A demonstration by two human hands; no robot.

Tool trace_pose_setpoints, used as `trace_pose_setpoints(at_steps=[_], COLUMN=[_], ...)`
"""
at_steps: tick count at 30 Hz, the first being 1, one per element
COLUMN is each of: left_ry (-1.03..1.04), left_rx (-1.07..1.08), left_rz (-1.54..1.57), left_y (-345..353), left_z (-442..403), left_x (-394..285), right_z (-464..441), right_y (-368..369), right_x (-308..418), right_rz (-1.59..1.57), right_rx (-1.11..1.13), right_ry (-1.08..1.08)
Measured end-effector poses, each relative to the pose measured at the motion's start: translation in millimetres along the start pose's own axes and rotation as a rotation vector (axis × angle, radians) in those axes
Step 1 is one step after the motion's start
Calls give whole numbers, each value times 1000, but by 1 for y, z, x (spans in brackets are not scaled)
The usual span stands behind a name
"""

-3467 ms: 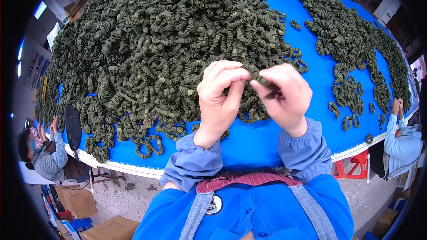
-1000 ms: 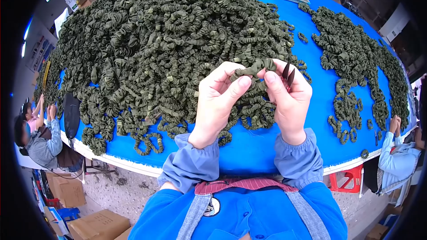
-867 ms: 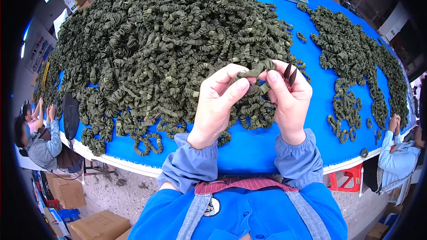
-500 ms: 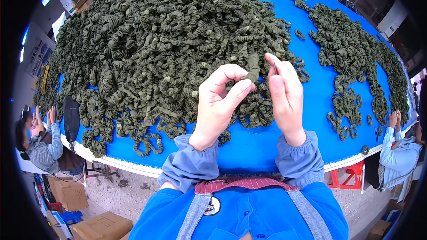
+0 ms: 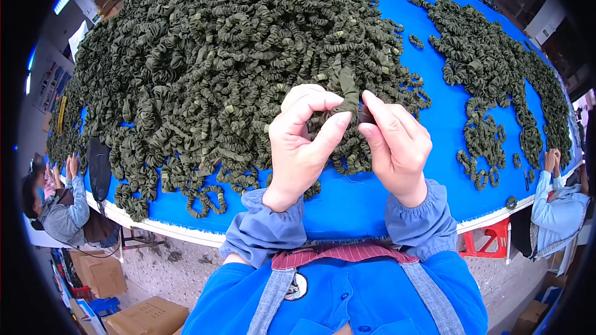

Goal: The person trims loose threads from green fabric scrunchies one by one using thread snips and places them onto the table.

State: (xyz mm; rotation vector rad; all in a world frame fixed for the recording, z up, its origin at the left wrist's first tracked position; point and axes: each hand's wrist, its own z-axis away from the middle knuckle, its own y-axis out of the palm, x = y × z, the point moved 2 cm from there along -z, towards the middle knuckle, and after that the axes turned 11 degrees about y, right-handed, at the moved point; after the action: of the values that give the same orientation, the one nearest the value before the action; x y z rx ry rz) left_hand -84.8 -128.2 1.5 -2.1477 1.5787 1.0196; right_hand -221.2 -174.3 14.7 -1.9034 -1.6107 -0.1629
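Left hand (image 5: 302,149) and right hand (image 5: 400,149) face each other above the near part of the table (image 5: 354,208); the left pinches a green scrunchie (image 5: 349,89) between thumb and forefinger, while the right keeps a narrow gap between its thumb and forefinger tips, where a thin dark thing (image 5: 365,114) shows, perhaps a blade, too blurred to be sure. Whether its curled lower fingers grip anything cannot be told. The scrunchie sits between the hands, its upper end standing loose, its lower end at the left thumb. If the dark thing is sharp, a slip of the right hand could nick the cloth or the left fingertips, since both are near it. A weak pinch could drop the scrunchie onto the big pile (image 5: 205,74) beyond, where the matching colour would make it hard to find. That pile is steep and spreads left and far, so a knocking wrist could send pieces sliding toward the near edge, where loose rings (image 5: 131,205) lie. On the right, a single ring (image 5: 511,203) close to that edge could be brushed off by a co-worker's sleeve (image 5: 544,206), and stray pieces could roll from the second heap (image 5: 478,62) into the first.
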Motion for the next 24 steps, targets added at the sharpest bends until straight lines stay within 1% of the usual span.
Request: trace_pose_setpoints(at_steps=[9, 15, 20, 24], left_ry=[148, 149, 136, 114], left_rx=[35, 30, 33, 32], left_rz=[-227, -246, -253, -277], left_y=[1, 2, 2, 0], left_z=[-2, -1, -2, -2], left_x=[-4, -5, -4, -4], right_z=[0, 0, 1, 2], right_y=[-2, -1, 2, 5], right_x=[-2, -6, -8, -8], right_rz=[129, 153, 116, 160], right_rx=[-37, -37, -77, -113], right_ry=[-94, -120, -124, -131])
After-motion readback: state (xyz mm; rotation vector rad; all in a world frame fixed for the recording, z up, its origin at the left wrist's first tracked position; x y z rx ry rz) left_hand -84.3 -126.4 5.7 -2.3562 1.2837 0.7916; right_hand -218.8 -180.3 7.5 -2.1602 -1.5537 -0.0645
